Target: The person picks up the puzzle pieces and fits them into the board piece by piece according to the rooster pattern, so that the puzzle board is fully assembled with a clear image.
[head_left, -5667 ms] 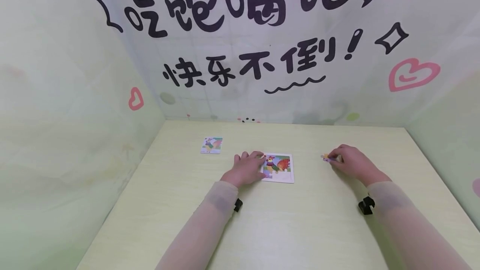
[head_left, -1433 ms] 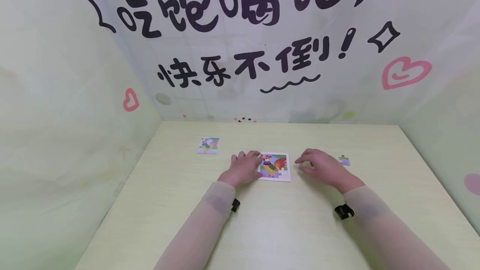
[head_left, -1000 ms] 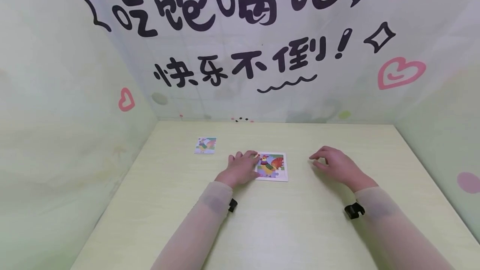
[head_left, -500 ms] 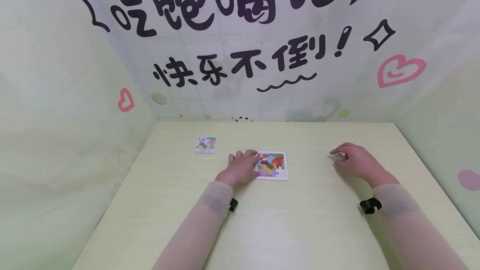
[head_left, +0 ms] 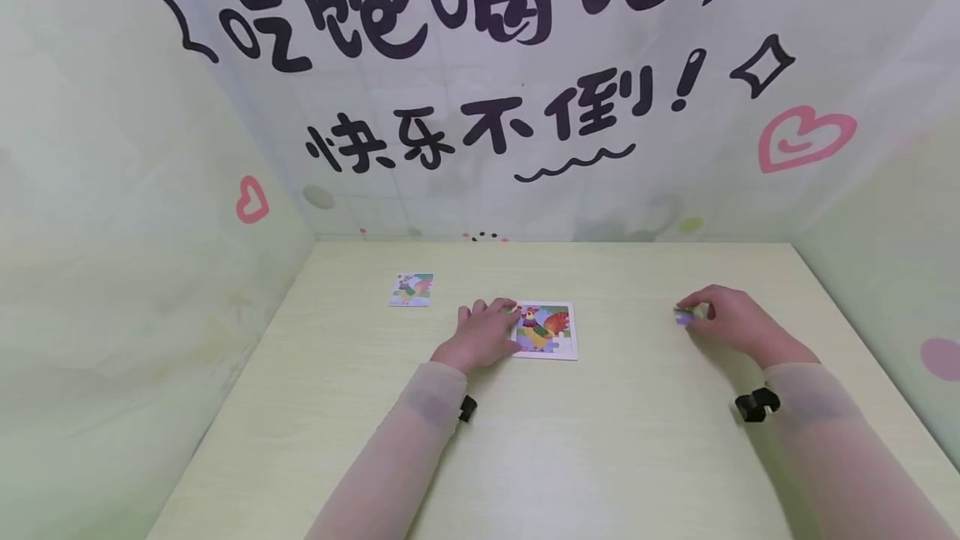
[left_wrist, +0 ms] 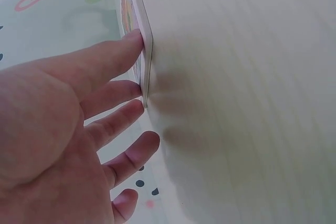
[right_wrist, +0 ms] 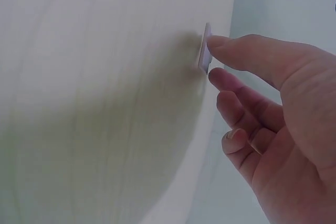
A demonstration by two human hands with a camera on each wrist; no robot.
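A framed rooster jigsaw puzzle (head_left: 546, 328) lies mid-table, with a pale unfilled spot at its lower right. My left hand (head_left: 480, 338) rests at its left edge, fingers spread and fairly straight. In the left wrist view the thumb lies on the white frame (left_wrist: 148, 56) and two fingertips touch its edge. Off to the right, my right hand (head_left: 731, 319) pinches a small purple and green puzzle piece (head_left: 682, 317) at the table surface. The right wrist view has the thumb over the piece (right_wrist: 205, 51) and the index fingertip at its edge.
A small square rooster picture card (head_left: 412, 290) lies at the back left of the table (head_left: 570, 440). A printed cloth wall (head_left: 420, 207) stands behind the table, and similar cloth closes both sides.
A yellow piece held earlier by my right hand now sits in the puzzle. That hand has since moved right from beside the puzzle and taken hold of another piece. My left hand stays.
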